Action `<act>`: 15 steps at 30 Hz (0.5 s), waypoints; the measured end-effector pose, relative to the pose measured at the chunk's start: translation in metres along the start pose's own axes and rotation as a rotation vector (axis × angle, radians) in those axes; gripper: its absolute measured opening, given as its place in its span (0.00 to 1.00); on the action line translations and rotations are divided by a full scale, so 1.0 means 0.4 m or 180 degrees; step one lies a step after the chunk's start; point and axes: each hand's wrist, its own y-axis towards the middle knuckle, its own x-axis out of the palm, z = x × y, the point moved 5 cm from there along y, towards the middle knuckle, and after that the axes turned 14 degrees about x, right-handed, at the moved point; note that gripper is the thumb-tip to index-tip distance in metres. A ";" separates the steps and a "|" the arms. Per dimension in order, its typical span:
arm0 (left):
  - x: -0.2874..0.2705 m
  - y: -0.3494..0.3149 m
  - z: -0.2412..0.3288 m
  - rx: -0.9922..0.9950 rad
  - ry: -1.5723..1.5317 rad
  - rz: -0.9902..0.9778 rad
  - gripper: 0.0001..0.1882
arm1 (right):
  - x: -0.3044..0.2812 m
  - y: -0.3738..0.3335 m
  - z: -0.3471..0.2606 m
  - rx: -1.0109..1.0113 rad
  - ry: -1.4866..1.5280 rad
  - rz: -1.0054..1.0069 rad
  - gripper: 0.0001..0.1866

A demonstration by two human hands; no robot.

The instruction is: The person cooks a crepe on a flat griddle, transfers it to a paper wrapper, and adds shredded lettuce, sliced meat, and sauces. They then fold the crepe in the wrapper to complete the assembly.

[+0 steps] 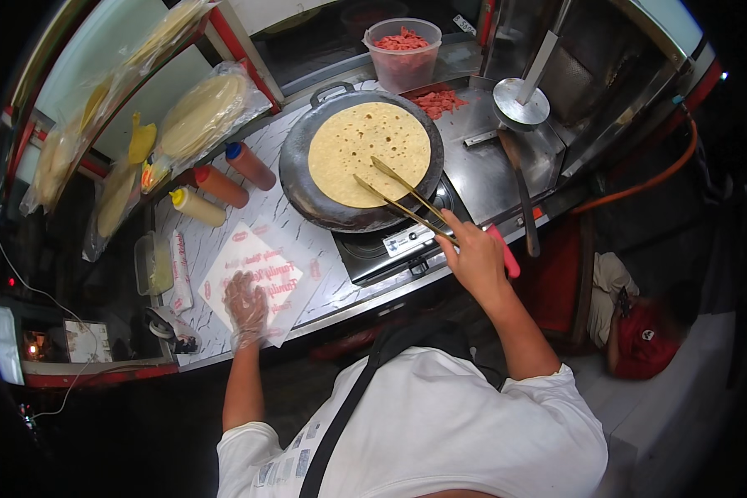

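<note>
A flat round tortilla (pixel 365 141), dotted with brown spots, lies on a dark round griddle pan (pixel 303 195) over a gas stove (pixel 365 264). My right hand (pixel 476 256) is closed around metal tongs (pixel 423 203); their two tips are apart over the tortilla's lower right part, and I cannot tell whether they touch it. A clear plastic glove covers my left hand (pixel 246 303), which lies flat on printed wrapping paper (pixel 239 253) on the counter (pixel 307 290). Its fingers are stretched out, holding nothing.
Three sauce bottles (pixel 222 187) stand left of the pan. Bagged flatbreads (pixel 203 116) fill the left shelves. Behind the pan are a tub of red strips (pixel 402 54) and a loose pile (pixel 440 102). A long knife (pixel 519 191) lies on the right. Someone in a red shirt (pixel 647 340) sits at right.
</note>
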 end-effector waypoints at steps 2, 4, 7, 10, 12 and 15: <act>0.000 0.005 0.007 0.0000 -0.0071 0.0025 0.22 | -0.001 0.002 0.004 0.0018 -0.0028 -0.0001 0.25; 0.001 0.000 0.004 0.0008 -0.0149 0.0087 0.22 | -0.001 -0.004 -0.004 0.0026 -0.0093 0.0004 0.25; -0.005 0.002 0.005 0.0070 0.0024 0.0160 0.22 | 0.004 -0.006 -0.008 0.0061 -0.0093 -0.0018 0.25; 0.000 0.000 0.012 0.0186 -0.0101 0.0252 0.21 | -0.001 -0.009 -0.007 0.0052 -0.0112 0.0024 0.25; -0.006 0.001 0.001 0.0166 -0.0066 0.0227 0.21 | 0.003 -0.008 -0.014 0.0022 -0.0059 0.0059 0.26; -0.001 0.000 0.000 0.0189 0.0053 0.0226 0.20 | 0.002 -0.009 -0.009 0.0068 -0.0080 0.0021 0.26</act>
